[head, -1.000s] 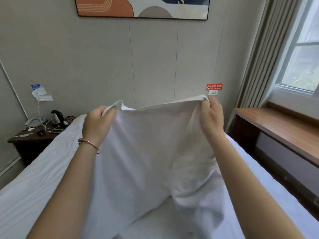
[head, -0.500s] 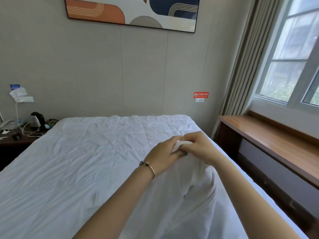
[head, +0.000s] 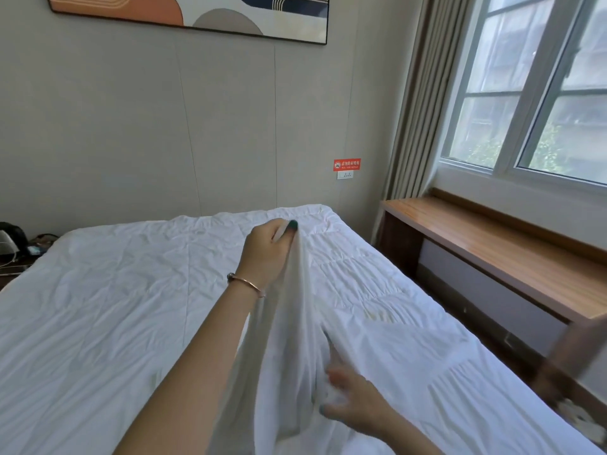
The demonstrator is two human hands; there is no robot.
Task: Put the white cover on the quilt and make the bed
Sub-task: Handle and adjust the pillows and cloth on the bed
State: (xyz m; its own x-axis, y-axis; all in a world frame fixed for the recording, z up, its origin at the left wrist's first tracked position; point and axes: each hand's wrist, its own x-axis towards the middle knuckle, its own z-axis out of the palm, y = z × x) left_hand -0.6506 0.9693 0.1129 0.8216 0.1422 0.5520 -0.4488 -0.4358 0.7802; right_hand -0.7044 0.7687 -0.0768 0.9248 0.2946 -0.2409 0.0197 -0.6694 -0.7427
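A white quilt (head: pixel 124 307) with stitched squares lies spread flat over the bed. The white cover (head: pixel 292 339) hangs in a gathered strip above its right half. My left hand (head: pixel 267 249), a thin bangle on its wrist, is raised and pinches the cover's top end between thumb and fingers. My right hand (head: pixel 354 400) is low and near, blurred, with its fingers curled into the lower folds of the cover. The rest of the cover trails out of the frame's bottom edge.
A wooden desk (head: pixel 499 244) runs along the right side of the bed under the window (head: pixel 538 90), with a curtain (head: pixel 417 106) at the corner. A dark nightstand (head: pixel 13 254) with small devices and cables stands far left. A wall panel with a framed picture (head: pixel 203 14) is behind the bed.
A second ago both hands held the cover spread wide and high. They then came together, and now the left keeps the top end while the right has dropped down to the lower folds.
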